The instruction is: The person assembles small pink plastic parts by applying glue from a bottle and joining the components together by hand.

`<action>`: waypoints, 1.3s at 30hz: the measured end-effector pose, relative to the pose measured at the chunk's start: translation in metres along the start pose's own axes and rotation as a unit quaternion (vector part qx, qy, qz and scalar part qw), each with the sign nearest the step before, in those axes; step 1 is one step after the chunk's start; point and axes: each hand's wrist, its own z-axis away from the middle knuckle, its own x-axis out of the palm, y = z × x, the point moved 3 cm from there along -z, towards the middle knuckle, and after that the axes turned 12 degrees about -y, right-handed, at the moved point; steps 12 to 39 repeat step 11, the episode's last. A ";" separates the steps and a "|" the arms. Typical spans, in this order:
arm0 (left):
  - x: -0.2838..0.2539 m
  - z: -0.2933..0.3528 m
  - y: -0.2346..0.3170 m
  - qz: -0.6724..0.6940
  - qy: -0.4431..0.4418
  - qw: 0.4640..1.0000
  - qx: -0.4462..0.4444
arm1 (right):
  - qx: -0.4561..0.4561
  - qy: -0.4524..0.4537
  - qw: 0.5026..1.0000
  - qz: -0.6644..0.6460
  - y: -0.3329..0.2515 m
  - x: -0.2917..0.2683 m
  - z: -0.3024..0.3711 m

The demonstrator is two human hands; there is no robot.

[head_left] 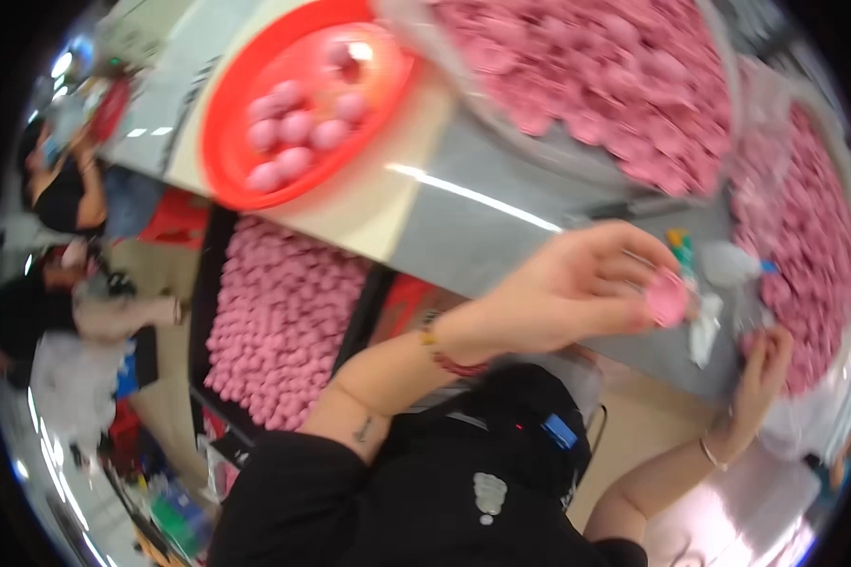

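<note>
My left hand (577, 288) is over the grey table, its thumb and fingers closed on a round pink half shell (667, 299). Farther right, my right hand (764, 369) is at the near edge of a clear bag of pink pieces (804, 274). Its fingers are drawn together, and a bit of pink shows by the fingertips, too blurred to name. Between the hands lie a crumpled white scrap (704, 331) and a small bottle (680, 248) with a yellow-orange top and green body.
A large clear bag of pink half shells (596, 66) fills the far side. A red basin (219, 156) with several pink balls stands at the left. Below the table edge, a black crate (201, 312) is full of pink balls. Other people sit at far left.
</note>
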 end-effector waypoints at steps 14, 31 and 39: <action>-0.012 0.002 -0.011 -0.074 0.012 0.997 0.020 | 0.061 0.105 0.979 0.164 -0.024 0.005 -0.006; -0.012 0.002 -0.011 -0.074 0.012 0.997 0.020 | 0.061 0.105 0.979 0.164 -0.024 0.005 -0.006; -0.012 0.002 -0.011 -0.074 0.012 0.997 0.020 | 0.061 0.105 0.979 0.164 -0.024 0.005 -0.006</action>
